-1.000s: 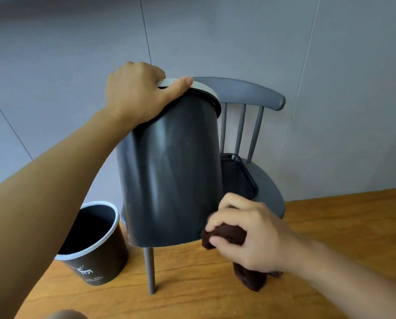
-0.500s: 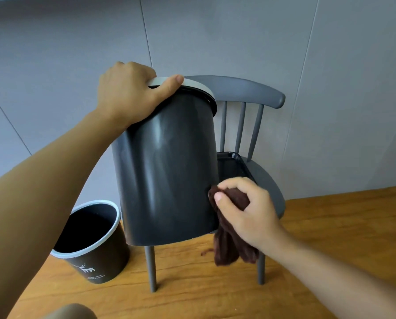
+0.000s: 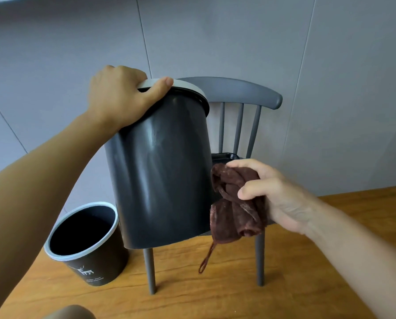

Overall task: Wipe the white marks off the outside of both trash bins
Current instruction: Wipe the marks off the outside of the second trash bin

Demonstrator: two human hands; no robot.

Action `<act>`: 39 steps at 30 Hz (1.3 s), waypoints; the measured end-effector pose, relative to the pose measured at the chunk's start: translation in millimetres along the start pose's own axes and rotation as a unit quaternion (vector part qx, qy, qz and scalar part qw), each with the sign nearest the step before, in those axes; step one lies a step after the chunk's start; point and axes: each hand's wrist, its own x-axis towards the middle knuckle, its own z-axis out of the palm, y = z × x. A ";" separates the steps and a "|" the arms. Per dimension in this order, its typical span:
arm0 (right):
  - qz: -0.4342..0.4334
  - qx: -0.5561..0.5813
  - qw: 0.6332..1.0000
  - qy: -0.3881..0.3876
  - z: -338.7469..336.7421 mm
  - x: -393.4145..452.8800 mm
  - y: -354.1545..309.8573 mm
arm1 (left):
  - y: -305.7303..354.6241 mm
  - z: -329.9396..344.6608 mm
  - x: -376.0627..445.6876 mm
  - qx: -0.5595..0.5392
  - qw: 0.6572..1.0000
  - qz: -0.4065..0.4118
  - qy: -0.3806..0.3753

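Bins: two, both dark grey with pale rims.
Held bin (image 3: 160,171): lifted and tilted, base clear of the floor, in front of the chair seat; faint pale streaks on the upper wall.
Floor bin (image 3: 86,245): upright on the wood floor (image 3: 307,284), mouth open, just left of and below the held bin, not touching it; small white deer print low on its side.
Left hand (image 3: 118,100): grip curled over the held bin's rim, thumb along the pale edge.
Right hand (image 3: 270,194): grip pinching the cloth, thumb on top.
Cloth (image 3: 236,203): one, brown, bunched, touching the held bin's right edge; thin loop hanging free below.
Chair (image 3: 238,95): one, grey, spindle back, behind the held bin, near the wall (image 3: 284,42).
Tray (image 3: 224,157): one, dark, on the seat, mostly hidden.
Open room: bare floor to the right of the chair and in front of it.
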 end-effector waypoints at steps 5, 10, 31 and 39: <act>-0.124 -0.125 0.972 0.157 5.5 7.2 1.1 | 4.4 0.1 -0.3 0.003 1.000 0.002 -0.004; -0.264 -0.231 0.917 0.188 31.2 5.7 26.6 | 11.2 0.2 1.2 -0.006 1.000 0.011 -0.002; -0.330 -0.373 0.859 0.119 53.9 -0.1 57.2 | 21.3 2.6 5.5 0.014 1.000 0.004 -0.005; -0.362 -0.334 0.861 0.128 34.6 -2.9 41.5 | 15.3 2.2 5.2 0.016 1.000 -0.003 -0.007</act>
